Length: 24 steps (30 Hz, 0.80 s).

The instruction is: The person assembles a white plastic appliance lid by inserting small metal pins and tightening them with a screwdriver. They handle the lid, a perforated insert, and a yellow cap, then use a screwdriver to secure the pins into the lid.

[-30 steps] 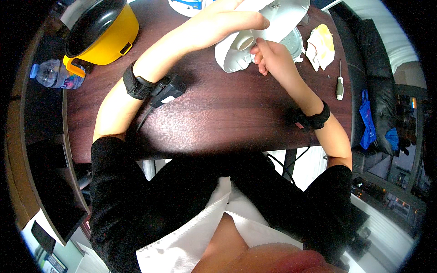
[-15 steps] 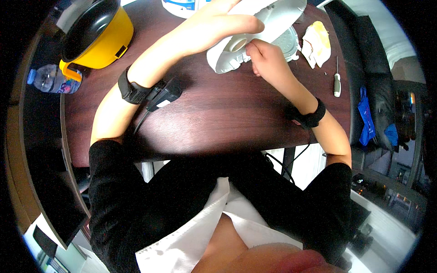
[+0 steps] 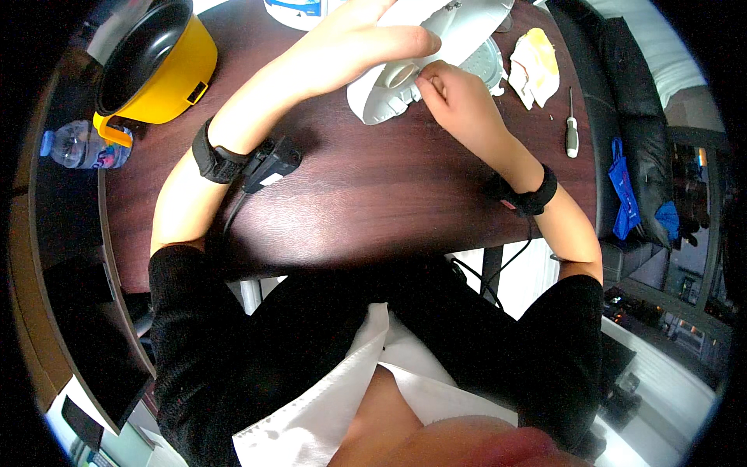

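Observation:
A white plastic housing (image 3: 476, 27) with a curved, shell-like shape is held tilted above the far side of the table. My left hand (image 3: 366, 47) grips it from the left, thumb stretched across its upper face. Near its lower end sits a round cream-coloured ring (image 3: 400, 75). Beside that ring is my right hand (image 3: 461, 97), its thumb and forefinger pinched together at the ring's right edge. Whatever lies between those fingertips is too small to make out. Partly hidden behind the housing lies a pale grey round part (image 3: 492, 64) with small holes.
On the dark wood table (image 3: 366, 187) stand a yellow pot (image 3: 175, 82) with a black inside and, at the back, a white tub (image 3: 294, 11). A plastic bottle (image 3: 85, 146) lies by the pot. To the right are a crumpled white-and-yellow piece (image 3: 535, 68) and a screwdriver (image 3: 572, 134).
The view has shifted slightly, moving the table items a little. My right hand has turned a bit at the ring, fingers still pinched. My left hand keeps its hold on the housing.

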### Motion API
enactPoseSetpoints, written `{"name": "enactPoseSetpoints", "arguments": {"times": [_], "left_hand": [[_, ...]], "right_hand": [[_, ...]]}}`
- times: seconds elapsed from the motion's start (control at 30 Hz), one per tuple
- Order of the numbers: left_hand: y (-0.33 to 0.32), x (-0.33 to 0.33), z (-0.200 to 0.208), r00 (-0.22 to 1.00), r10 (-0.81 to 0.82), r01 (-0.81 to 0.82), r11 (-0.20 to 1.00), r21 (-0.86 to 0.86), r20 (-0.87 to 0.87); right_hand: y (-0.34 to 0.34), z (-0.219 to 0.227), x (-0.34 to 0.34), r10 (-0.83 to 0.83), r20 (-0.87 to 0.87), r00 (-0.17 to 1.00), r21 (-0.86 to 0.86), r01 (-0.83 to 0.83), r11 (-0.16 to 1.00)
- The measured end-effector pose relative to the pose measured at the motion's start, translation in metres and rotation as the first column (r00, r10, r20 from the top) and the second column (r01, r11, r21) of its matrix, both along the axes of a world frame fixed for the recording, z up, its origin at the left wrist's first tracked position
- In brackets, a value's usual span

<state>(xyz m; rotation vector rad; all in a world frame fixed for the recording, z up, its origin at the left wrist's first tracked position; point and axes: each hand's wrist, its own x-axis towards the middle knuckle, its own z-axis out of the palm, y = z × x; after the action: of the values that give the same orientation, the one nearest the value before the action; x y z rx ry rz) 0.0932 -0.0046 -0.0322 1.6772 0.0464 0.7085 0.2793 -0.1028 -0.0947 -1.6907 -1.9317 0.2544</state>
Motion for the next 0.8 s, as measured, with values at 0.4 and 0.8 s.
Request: {"name": "enactPoseSetpoints", "arguments": {"times": [0.4, 0.8], "left_hand": [[0.000, -0.002, 0.003, 0.990, 0.049, -0.050, 0.999, -0.006, -0.131], [-0.002, -0.005, 0.015, 0.991, -0.026, 0.019, 0.998, -0.052, -0.135]], "right_hand": [[0.012, -0.009, -0.003, -0.066, -0.191, 0.979, -0.141, 0.039, 0.989], [0.014, -0.005, 0.007, -0.381, -0.889, 0.255, -0.456, -0.407, 0.791]]}}
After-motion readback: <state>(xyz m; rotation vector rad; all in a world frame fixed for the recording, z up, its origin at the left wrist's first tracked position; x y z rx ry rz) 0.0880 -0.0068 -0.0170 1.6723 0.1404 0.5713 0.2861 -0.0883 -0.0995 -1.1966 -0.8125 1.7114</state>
